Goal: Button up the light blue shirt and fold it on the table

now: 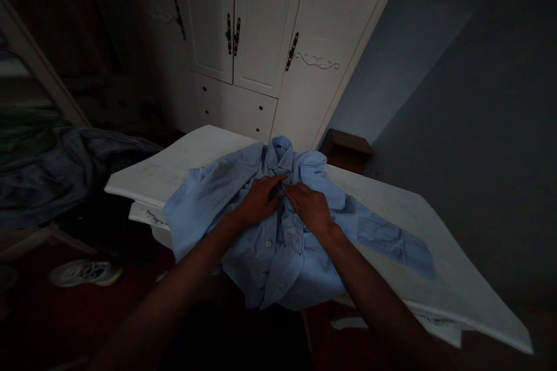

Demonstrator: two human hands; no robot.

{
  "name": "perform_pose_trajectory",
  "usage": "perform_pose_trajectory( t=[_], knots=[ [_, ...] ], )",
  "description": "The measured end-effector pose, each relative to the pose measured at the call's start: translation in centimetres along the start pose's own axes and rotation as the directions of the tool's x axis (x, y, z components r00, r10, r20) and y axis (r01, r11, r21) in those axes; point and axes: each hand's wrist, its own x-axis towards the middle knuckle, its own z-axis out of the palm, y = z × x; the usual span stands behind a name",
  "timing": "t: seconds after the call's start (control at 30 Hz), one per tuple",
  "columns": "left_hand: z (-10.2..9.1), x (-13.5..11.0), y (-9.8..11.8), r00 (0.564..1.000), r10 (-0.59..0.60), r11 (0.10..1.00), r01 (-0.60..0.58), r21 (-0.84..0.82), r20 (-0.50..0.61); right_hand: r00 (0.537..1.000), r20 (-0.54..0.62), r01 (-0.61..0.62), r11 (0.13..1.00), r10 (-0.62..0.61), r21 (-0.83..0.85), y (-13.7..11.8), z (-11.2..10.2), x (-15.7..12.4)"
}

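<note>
A light blue button-up shirt (pixel 248 249) lies front up on a white table, its collar (pixel 279 153) at the far side. Its lower hem hangs over the near edge, and one sleeve (pixel 391 237) stretches out to the right. My left hand (pixel 261 200) pinches the front placket below the collar. Close beside it, my right hand (pixel 310 206) has its fingers closed on the other front edge at the same height. Lower down, the front edges lie apart, with a white button (pixel 268 243) showing. Whether a button is between my fingertips is too small to tell.
The white table (pixel 435 243) runs left to right before me. Behind it stands a white wardrobe (pixel 256 23) with dark handles. A brown box-like piece (pixel 348 148) is by the wall. Dark fabric (pixel 87 156) lies at left, and a shoe (pixel 85 272) rests on the red floor.
</note>
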Motion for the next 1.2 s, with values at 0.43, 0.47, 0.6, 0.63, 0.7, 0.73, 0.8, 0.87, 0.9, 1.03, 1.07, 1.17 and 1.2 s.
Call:
perform_pose_trajectory(
  t=[0.43, 0.47, 0.6, 0.63, 0.7, 0.73, 0.8, 0.87, 0.9, 1.03, 1.07, 1.17, 1.2],
  knots=[
    [0.4, 0.1, -0.5, 0.995, 0.038, 0.994, -0.047, -0.097, -0.093, 0.983, -0.184, 0.003, 1.0, -0.005, -0.011, -0.1, 0.2, 0.0],
    [0.4, 0.1, -0.4, 0.995, 0.04, 0.994, -0.048, -0.096, -0.089, 0.983, -0.182, -0.007, 1.0, 0.005, -0.011, -0.1, 0.2, 0.0],
    [0.4, 0.1, -0.3, 0.995, 0.05, 0.994, -0.058, -0.098, -0.084, 0.986, -0.16, -0.053, 0.998, 0.049, -0.022, -0.4, 0.3, 0.1],
    [0.4, 0.1, -0.4, 0.995, 0.053, 0.993, -0.061, -0.097, -0.081, 0.986, -0.154, -0.067, 0.997, 0.062, -0.028, -0.4, 0.3, 0.1],
    [0.6, 0.1, -0.5, 0.995, 0.059, 0.993, -0.066, -0.095, -0.077, 0.986, -0.142, -0.095, 0.995, 0.09, -0.028, -0.5, 0.4, 0.2],
    [0.6, 0.1, -0.6, 0.995, 0.062, 0.993, -0.069, -0.093, -0.074, 0.985, -0.133, -0.11, 0.994, 0.107, -0.017, -0.5, 0.4, 0.2],
    [0.8, 0.2, -0.7, 0.996, 0.064, 0.994, -0.07, -0.086, -0.068, 0.983, -0.116, -0.14, 0.989, 0.143, 0.035, -0.4, 0.6, 0.3],
    [0.8, 0.2, -0.8, 0.996, 0.06, 0.995, -0.064, -0.073, -0.062, 0.976, -0.107, -0.173, 0.976, 0.187, 0.131, -0.2, 0.8, 0.5],
    [0.8, 0.2, -0.8, 0.997, 0.056, 0.996, -0.059, -0.064, -0.059, 0.972, -0.105, -0.186, 0.963, 0.209, 0.194, -0.1, 0.9, 0.6],
    [0.6, 0.2, -0.5, 0.999, 0.019, 1.0, -0.02, -0.004, -0.043, 0.959, -0.089, -0.201, 0.867, 0.269, 0.456, 0.5, 1.3, 0.9],
    [0.5, 0.2, -0.3, 0.999, 0.008, 1.0, -0.007, 0.013, -0.037, 0.955, -0.077, -0.208, 0.831, 0.287, 0.516, 0.6, 1.4, 1.0],
    [0.2, 0.2, 0.3, 1.0, -0.016, 0.998, 0.017, 0.062, -0.023, 0.932, 0.005, -0.268, 0.68, 0.362, 0.682, 0.9, 1.6, 1.1],
    [0.1, 0.2, 0.5, 1.0, -0.02, 0.997, 0.021, 0.076, -0.019, 0.922, 0.038, -0.292, 0.625, 0.386, 0.724, 1.0, 1.7, 1.2]
  ],
)
